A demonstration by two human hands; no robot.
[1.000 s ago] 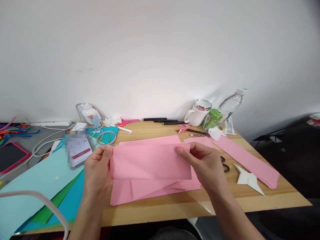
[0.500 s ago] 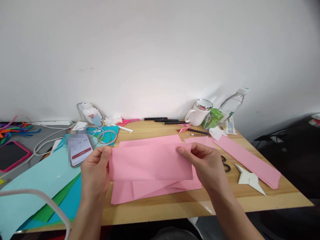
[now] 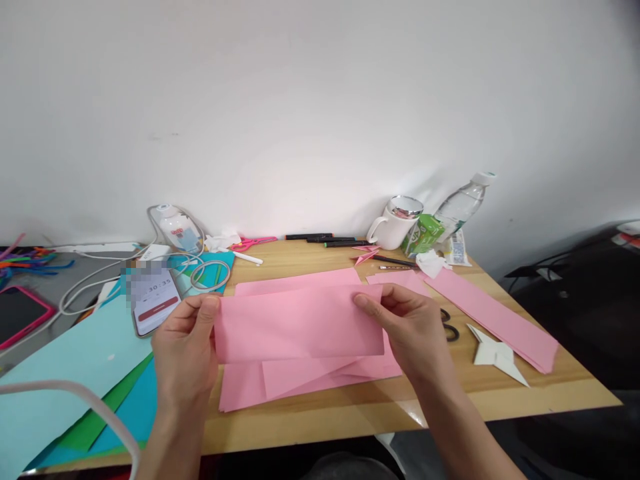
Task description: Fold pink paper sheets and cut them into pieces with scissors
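A pink sheet of paper [image 3: 297,325], oblong and wider than tall, is stretched between my two hands above the table. My left hand [image 3: 187,350] pinches its left edge near the top corner, thumb on the near face. At the upper right corner my right hand [image 3: 413,327] grips it the same way. Beneath lie more pink sheets [image 3: 245,387], overlapping at slight angles and partly covered by the held one. Black scissor handles [image 3: 450,331] show just beyond my right wrist; their blades are hidden.
On the right are a stack of pink strips [image 3: 495,320] and a white folded paper star [image 3: 495,355]. A white mug [image 3: 393,227], a green carton [image 3: 423,233] and a water bottle [image 3: 463,203] stand behind. Leftward are a phone [image 3: 156,300], a cable [image 3: 210,273] and blue sheets [image 3: 75,353].
Both hands still hold the pink sheet, almost unmoved. The surrounding things sit slightly further left in the view.
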